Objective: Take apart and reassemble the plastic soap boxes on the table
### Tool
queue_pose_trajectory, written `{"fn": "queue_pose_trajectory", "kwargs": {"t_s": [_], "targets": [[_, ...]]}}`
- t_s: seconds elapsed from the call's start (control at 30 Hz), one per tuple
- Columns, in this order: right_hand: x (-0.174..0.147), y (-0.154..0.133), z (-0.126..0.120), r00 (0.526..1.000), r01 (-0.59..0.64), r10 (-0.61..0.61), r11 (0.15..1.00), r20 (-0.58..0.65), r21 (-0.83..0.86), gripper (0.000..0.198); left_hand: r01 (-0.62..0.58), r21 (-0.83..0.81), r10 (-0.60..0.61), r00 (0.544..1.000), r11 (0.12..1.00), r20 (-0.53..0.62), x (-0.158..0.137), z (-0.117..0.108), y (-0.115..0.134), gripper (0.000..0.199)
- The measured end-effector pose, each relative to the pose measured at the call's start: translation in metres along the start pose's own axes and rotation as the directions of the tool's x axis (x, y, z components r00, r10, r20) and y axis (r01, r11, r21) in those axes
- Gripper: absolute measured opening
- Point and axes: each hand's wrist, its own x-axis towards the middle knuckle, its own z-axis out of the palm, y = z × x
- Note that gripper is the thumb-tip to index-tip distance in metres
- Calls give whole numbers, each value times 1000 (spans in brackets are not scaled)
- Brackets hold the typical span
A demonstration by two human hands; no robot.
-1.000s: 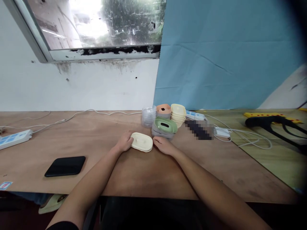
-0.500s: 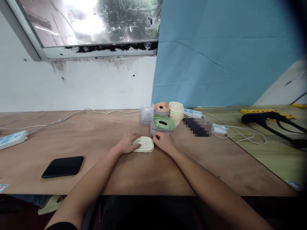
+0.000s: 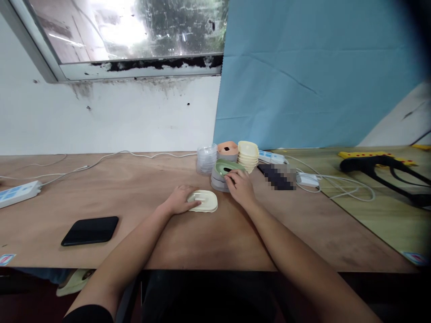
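A cream plastic lid (image 3: 208, 201) with a raised middle lies flat on the table. My left hand (image 3: 180, 199) is on its left side, thumb across the top and fingers round the far edge. Just beyond stands an oval box with a grey body (image 3: 217, 183) and a green lid (image 3: 222, 166) that has a dark slot. My right hand (image 3: 241, 186) grips this lid's front right rim with bent fingers and covers part of it. Whether the lid is lifted off the body I cannot tell.
Behind stand clear stacked tubs (image 3: 206, 159), an orange-topped box (image 3: 227, 147) and stacked pale yellow tubs (image 3: 248, 152). A black phone (image 3: 90, 231) lies left. Power strips (image 3: 20, 194), white cables (image 3: 336, 181) and a white adapter (image 3: 308, 179) flank the table.
My right hand has moved from beside the cream lid up and right to the green lid, its fingers opening from a fist to a grip. My left hand stays on the cream lid.
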Motion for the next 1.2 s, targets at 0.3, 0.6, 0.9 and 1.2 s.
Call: {"fn": "queue_pose_trajectory", "kwargs": {"t_s": [0.3,0.6,0.9,1.2], "targets": [[1,0,-5,968,60,-39,995,-247,80,23,-3,-11,2,997,1000,-75,0,1,2,58],[-14,-60,-18,881,470,-427,836,-203,282,13,-280,184,334,760,942,-557,-1,-4,9,78],[-16,-55,-16,912,399,-340,867,-229,299,35,-93,41,94,696,995,-712,-2,-5,2,29],[-13,-49,-14,995,104,-100,935,-30,340,26,-6,-243,-145,789,970,-597,-3,-5,0,51]]}}
